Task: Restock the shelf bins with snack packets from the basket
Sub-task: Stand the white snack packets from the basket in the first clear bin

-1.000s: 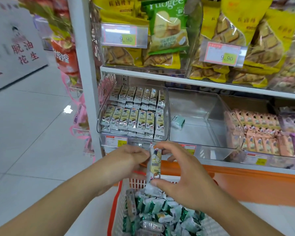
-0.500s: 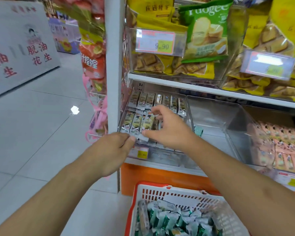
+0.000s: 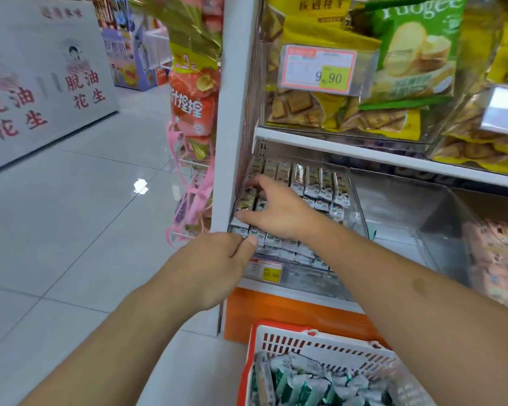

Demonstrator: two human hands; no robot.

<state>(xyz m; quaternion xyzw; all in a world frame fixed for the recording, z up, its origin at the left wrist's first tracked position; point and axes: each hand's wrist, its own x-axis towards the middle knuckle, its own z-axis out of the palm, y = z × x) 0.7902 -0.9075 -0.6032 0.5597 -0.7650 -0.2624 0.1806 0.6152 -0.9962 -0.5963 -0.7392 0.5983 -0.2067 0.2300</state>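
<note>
A clear shelf bin [image 3: 355,200] on the lower shelf holds rows of small white snack packets [image 3: 314,183]. My right hand [image 3: 276,212] reaches into the bin's left side and holds one snack packet [image 3: 247,200] between thumb and fingers, down on the front row. My left hand [image 3: 217,259] is at the bin's front left corner, with curled fingers on the front rim and the thumb against the wall. Below, a white and orange basket [image 3: 279,338] holds several green and white packets [image 3: 302,385].
An almost bare clear bin [image 3: 399,206] sits to the right, then a bin of pink packets [image 3: 499,259]. The upper shelf carries big yellow and green biscuit bags [image 3: 411,54]. The white shelf post [image 3: 232,112] with hanging snacks [image 3: 192,92] stands left. Tiled floor spreads to the left.
The right hand carried a packet up from the basket into the left bin and has now moved it to the bin's left front. The left hand rose to the bin's front rim.
</note>
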